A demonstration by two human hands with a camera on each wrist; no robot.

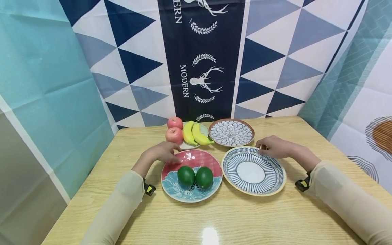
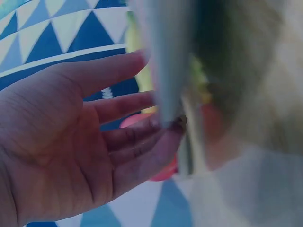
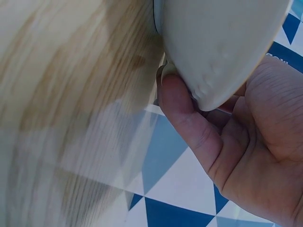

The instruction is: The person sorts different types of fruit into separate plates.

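Fruits (image 1: 186, 176), two, green and ovoid, sat in red-and-blue plate (image 1: 200, 157), just left of blue-striped plate (image 1: 251, 172). Right hand (image 1: 277, 147) grasped far right rim of blue-striped plate. Left hand (image 1: 163, 152) met far left rim of red-and-blue plate; whether grasping could not be told. Behind lay bananas (image 1: 188, 133) on pale plate (image 1: 203, 129), apples (image 1: 174, 135) beside, brown-rimmed dish (image 1: 231, 132) to right.

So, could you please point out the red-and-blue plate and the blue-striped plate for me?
Red-and-blue plate (image 1: 199, 159): head view, bare red part of its inside.
Blue-striped plate (image 1: 251, 172): head view, its plain white centre.
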